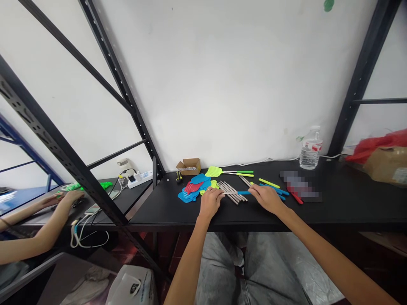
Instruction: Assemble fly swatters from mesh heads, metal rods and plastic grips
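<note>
- Fingers of left hand (210,204): pressed together, pinching metal rod (229,193) near one end.
- Fingers of right hand (265,198): curled closed round blue handle (243,192), far end hidden in the grip.
- Clock centred on gap between hands, twelve toward wall (222,84). Metal rod and blue handle at centre, roughly in line: rod toward nine, handle toward three. Cannot tell depth of any overlap.
- Main risk, as judged: slip of thin rod through the pinch, from push or twist stronger than the grip. Likely result: rod skewed, fingers jabbed.
- Second risk: binding or scuffing at mouth of handle, from hands held at mismatched angles.
- Directly beneath: loose rods (233,198), fanned on black table (165,207). Easy to knock with low knuckles; free to roll toward six, over near edge.
- At nine, past left hand: blue swatter heads (201,180) and red swatter head (193,187), overlapping. Could slide from a careless nudge.
- Between two and three: yellow handle (269,183), blue handles (282,192), red handle (296,196). Prone to scatter from sideways sweep of right hand.
- At two, farther off: water bottle (310,152), upright. Tipping likely only from wide reach.
</note>
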The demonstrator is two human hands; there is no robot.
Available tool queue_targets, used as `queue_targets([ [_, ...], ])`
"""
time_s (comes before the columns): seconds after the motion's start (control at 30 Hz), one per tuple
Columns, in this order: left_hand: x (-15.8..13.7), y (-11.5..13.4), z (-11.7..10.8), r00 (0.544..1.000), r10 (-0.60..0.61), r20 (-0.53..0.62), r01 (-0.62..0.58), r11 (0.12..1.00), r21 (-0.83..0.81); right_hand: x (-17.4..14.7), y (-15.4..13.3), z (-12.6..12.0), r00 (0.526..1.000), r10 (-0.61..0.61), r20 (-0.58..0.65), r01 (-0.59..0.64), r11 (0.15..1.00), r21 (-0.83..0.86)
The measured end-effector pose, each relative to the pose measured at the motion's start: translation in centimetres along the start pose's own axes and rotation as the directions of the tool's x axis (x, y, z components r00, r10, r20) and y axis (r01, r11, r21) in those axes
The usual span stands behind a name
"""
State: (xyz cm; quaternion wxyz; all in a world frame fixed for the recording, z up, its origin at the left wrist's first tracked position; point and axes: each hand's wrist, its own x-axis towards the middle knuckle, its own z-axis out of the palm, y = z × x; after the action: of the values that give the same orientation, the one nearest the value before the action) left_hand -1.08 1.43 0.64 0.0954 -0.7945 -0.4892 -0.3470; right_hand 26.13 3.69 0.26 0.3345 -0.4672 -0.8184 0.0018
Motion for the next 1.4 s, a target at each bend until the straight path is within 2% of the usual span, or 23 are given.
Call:
queue_targets([
  [0.13,0.1,0.4,-0.1,1.000,0.009,0.009,-0.009,1.000,-0.017,-0.1,-0.6,0.0,0.991,-0.125,0.057,0.125,0.992,0.010],
  [0.27,0.2,0.5,-0.3,0.995,-0.089,-0.046,0.093,0.991,0.094,-0.1,-0.2,0.3,0.994,-0.104,0.013,0.105,0.994,-0.031],
  [0.33,0.3,0.1,-0.1,0.972,-0.200,-0.122,0.220,0.959,0.180,-0.1,0.1,0.5,0.998,-0.055,-0.038,0.052,0.997,-0.056],
  [0.43,0.5,-1.0,0.7,0.908,-0.364,-0.209,0.413,0.862,0.293,-0.1,0.4,0.6,0.997,-0.008,-0.075,0.002,0.997,-0.073],
  [0.5,0.7,-1.9,1.3,0.878,-0.434,-0.202,0.479,0.807,0.345,-0.1,0.5,0.6,0.998,-0.001,-0.067,-0.005,0.997,-0.080],
  [0.57,0.7,-2.5,1.7,0.860,-0.488,-0.149,0.507,0.780,0.368,-0.1,0.5,0.6,0.998,0.002,-0.063,-0.007,0.996,-0.084],
  [0.67,0.7,-2.7,1.8,0.847,-0.524,-0.089,0.516,0.771,0.373,-0.1,0.3,0.5,0.998,0.008,-0.064,-0.013,0.997,-0.073],
  [0.87,0.8,-2.1,1.2,0.865,-0.473,-0.168,0.497,0.760,0.420,0.0,-0.1,0.1,0.999,0.020,-0.047,-0.022,0.998,-0.056],
  [1.0,1.2,-3.7,1.0,0.870,-0.461,-0.173,0.488,0.757,0.434,0.0,0.0,0.1,0.998,0.015,-0.059,-0.018,0.998,-0.052],
  [1.17,1.3,-6.0,0.3,0.844,-0.533,-0.065,0.505,0.747,0.433,0.0,0.2,0.3,0.998,0.027,-0.065,-0.030,0.999,-0.040],
  [1.4,1.1,-5.5,-0.4,0.894,-0.434,-0.111,0.432,0.769,0.471,-0.1,0.2,0.3,0.998,0.021,-0.055,-0.022,1.000,-0.015],
])
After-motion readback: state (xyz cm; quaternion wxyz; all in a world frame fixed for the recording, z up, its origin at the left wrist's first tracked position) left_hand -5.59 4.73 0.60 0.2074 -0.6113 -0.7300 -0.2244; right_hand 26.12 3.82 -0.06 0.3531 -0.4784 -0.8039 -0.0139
